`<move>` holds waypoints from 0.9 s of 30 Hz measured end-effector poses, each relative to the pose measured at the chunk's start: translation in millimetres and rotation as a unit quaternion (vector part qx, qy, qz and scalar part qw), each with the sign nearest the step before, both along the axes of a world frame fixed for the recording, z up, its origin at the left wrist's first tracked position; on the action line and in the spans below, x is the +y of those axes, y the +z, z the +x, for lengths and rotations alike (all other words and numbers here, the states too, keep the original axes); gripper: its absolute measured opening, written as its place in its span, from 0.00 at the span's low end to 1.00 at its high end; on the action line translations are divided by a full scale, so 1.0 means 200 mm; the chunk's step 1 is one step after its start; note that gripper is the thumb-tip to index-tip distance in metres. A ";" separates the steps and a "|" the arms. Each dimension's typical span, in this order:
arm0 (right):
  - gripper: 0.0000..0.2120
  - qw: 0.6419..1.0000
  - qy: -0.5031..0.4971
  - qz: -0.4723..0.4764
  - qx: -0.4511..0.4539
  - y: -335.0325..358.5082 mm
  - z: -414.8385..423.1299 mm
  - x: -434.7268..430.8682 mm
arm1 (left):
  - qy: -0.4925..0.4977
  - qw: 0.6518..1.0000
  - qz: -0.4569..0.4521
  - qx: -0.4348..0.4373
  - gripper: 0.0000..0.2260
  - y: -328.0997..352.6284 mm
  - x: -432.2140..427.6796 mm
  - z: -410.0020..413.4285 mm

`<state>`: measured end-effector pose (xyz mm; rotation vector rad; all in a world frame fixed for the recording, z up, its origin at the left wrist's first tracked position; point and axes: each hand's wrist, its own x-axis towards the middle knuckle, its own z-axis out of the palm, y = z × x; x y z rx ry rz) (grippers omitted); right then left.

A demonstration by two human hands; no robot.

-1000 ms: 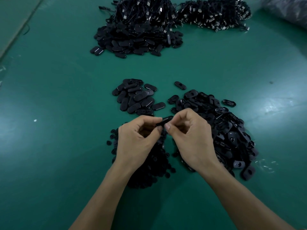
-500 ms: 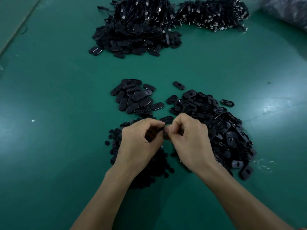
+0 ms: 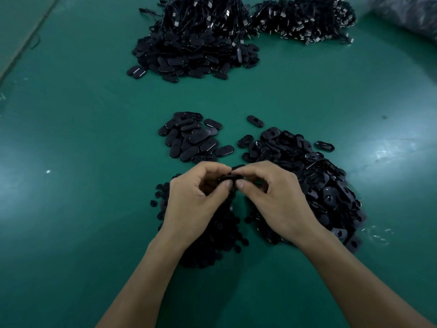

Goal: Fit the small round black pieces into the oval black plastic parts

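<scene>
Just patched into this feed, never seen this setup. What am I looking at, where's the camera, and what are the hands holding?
There is no machine: a person works bare-handed, and the one picture comes from a camera worn on their head, looking forward and down. The left hand and right hand meet, both pinching one oval black part; the fingers hide whether a round piece sits in it. On the green table, a pile of small round pieces lies under the left hand and a pile of oval parts beside the right. Beyond them lies a smaller group of ovals, and farther off a big heap with cables.
</scene>
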<state>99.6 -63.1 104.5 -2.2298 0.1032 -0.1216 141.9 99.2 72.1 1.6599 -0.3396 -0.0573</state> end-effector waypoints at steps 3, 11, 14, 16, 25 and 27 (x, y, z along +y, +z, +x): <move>0.08 0.997 -0.004 0.072 0.002 0.00 0.00 -0.02 | -0.014 0.999 -0.029 0.037 0.11 0.01 0.00 0.00; 0.07 0.994 -0.007 0.109 0.009 -0.01 0.00 -0.03 | -0.009 0.998 -0.026 0.063 0.12 0.01 0.00 0.00; 0.07 0.993 -0.001 0.113 0.019 0.00 0.00 -0.04 | -0.008 0.998 -0.027 0.060 0.13 0.02 0.01 0.00; 0.07 0.993 -0.001 0.114 0.025 0.00 0.00 -0.04 | -0.011 0.998 -0.027 0.058 0.14 0.02 0.01 0.00; 0.07 0.992 -0.019 0.122 0.031 -0.02 0.00 -0.02 | -0.012 0.998 -0.016 0.054 0.14 0.00 0.00 0.00; 0.07 0.992 -0.026 0.123 0.035 -0.02 0.01 -0.02 | -0.012 0.998 -0.016 0.057 0.14 0.00 0.00 0.00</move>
